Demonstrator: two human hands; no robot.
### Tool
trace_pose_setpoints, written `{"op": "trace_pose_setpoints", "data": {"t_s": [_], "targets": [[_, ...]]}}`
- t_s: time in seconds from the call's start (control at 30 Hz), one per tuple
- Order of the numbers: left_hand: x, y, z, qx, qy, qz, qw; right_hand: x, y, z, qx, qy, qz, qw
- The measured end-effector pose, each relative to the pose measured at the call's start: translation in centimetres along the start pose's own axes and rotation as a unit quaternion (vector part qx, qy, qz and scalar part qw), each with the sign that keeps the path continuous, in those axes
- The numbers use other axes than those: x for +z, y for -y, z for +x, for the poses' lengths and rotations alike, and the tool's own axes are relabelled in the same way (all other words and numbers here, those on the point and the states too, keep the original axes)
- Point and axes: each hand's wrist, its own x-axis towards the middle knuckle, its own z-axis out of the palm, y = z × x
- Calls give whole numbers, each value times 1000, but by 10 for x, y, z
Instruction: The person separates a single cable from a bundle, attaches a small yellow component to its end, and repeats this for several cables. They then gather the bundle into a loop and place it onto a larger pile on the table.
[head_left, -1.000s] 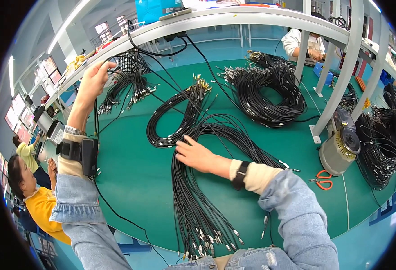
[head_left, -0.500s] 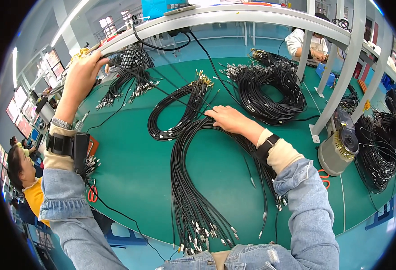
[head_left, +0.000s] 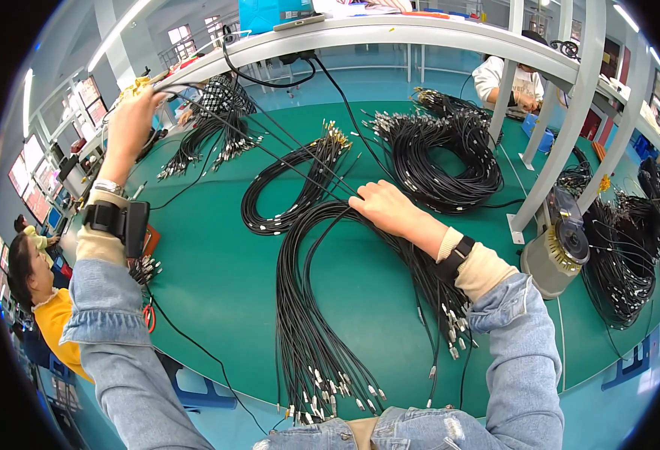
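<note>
Since I judge this a separating step, my left hand (head_left: 130,127) grips strands (head_left: 294,138) left of the cable loop (head_left: 251,206), my right hand (head_left: 390,208) clasps the cable bundle (head_left: 289,270) nearside-right of it, and steady tension seems needed next.

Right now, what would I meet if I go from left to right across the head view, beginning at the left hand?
Left hand → looped cable bundle → right hand → grey rounded device → heaped black cables.
</note>
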Motion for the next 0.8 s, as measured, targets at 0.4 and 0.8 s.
{"op": "trace_pose_setpoints", "data": {"t_s": [0.4,0.8], "targets": [[-35,105,15,-203,-101,-79,971,11,-12,-22,45,116,-32,992],[-112,113,44,-169,-193,-182,949,-31,-11,-28,109,131,54,984]]}}
